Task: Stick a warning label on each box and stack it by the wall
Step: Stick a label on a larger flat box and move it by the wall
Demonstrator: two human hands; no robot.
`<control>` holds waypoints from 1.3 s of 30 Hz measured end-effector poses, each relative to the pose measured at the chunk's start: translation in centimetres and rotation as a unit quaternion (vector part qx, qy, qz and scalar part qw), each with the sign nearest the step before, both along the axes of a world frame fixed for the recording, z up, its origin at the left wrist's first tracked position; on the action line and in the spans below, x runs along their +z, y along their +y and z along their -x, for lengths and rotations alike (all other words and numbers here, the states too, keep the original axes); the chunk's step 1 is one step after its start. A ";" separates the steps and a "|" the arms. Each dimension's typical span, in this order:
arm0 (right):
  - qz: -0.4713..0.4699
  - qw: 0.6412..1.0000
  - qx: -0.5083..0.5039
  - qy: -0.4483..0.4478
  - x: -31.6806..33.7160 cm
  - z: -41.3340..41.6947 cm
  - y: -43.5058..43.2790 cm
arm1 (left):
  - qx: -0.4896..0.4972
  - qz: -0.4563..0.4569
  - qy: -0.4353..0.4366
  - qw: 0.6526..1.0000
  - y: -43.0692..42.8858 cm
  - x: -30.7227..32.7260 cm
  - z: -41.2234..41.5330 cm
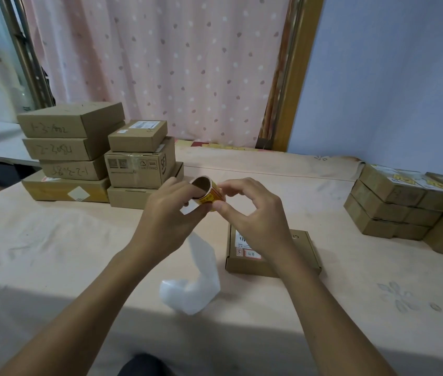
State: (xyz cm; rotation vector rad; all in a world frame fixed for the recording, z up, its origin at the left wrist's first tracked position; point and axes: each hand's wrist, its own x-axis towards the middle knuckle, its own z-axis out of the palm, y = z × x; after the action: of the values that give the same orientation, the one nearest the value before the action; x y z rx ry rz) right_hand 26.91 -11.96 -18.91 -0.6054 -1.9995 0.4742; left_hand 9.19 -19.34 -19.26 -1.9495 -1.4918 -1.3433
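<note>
Well left of the label roll (207, 191), and a little behind it, a tall stack (65, 147) of brown cardboard boxes stands on the cloth-covered tabletop (52, 253), with handwritten numbers on the front faces. Between that pile and the label roll stands a second stack (140, 164) of three boxes, the middle one printed with shipping symbols. Behind both hangs a pink spotted curtain (160, 63).

The left hand (166, 210) holds the label roll in the air above the tabletop, its fingers curled round the cardboard core, with the open end of the core facing up and to the left. Yellow and red labels wrap the roll's outside. Below the roll a white backing strip (198, 272) hangs down and curls onto the cloth.

Just right of the roll, the right hand (252, 213) meets it, thumb and forefinger pinching at its outer edge and the other fingers arched above. I cannot tell whether a label has come free. Below and right of the roll, partly under the right wrist, a flat box (290, 256) lies on the tabletop with a white sticker on its lid. Far right of the roll, a labelled stack (394, 202) of boxes with yellow stickers on top sits beside the blue wall (391, 77).
</note>
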 end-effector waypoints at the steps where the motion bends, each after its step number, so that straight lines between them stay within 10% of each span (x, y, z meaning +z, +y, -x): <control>1: -0.019 1.000 -0.011 0.005 -0.1 0.1 -0.1 | 0.018 -0.016 0.027 0.999 0.0 0.0 -0.1; 10: -0.144 0.988 -0.045 0.034 -0.3 0.8 0.1 | 0.045 -0.073 0.167 0.982 -0.2 0.7 0.5; 19: -0.276 0.955 -0.091 0.056 -1.3 1.1 0.1 | 0.034 -0.045 0.103 0.993 0.0 -0.2 0.8; 39: -0.160 0.978 -0.105 0.077 -2.2 0.0 0.1 | 0.018 -0.001 0.082 0.996 0.2 -0.6 0.8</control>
State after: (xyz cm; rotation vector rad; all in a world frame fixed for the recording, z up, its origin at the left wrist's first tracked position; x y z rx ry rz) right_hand 26.88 -11.86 -21.11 -0.5521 -1.7901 0.0638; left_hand 8.42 -19.10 -19.89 -1.9715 -1.4392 -1.1383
